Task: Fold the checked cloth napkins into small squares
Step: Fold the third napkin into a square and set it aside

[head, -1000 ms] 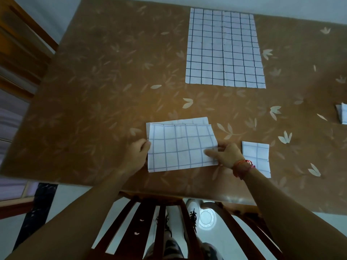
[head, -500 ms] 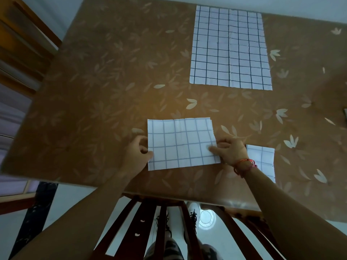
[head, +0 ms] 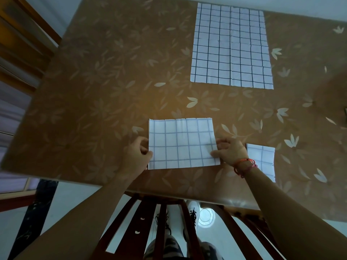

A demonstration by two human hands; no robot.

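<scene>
Half-folded napkin (head: 183,143) lies flat on tabletop (head: 112,76) betw. both hands, left grip (head: 137,154) & right grip (head: 230,150) each pinched on a side edge, prob. to square layers before next fold; finished square (head: 262,158) just right of right grip, unfolded napkin (head: 231,46) well beyond.

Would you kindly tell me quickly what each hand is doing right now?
Left hand: closed on the left edge of the half-folded napkin.
Right hand: closed on the same napkin's right edge.
</scene>
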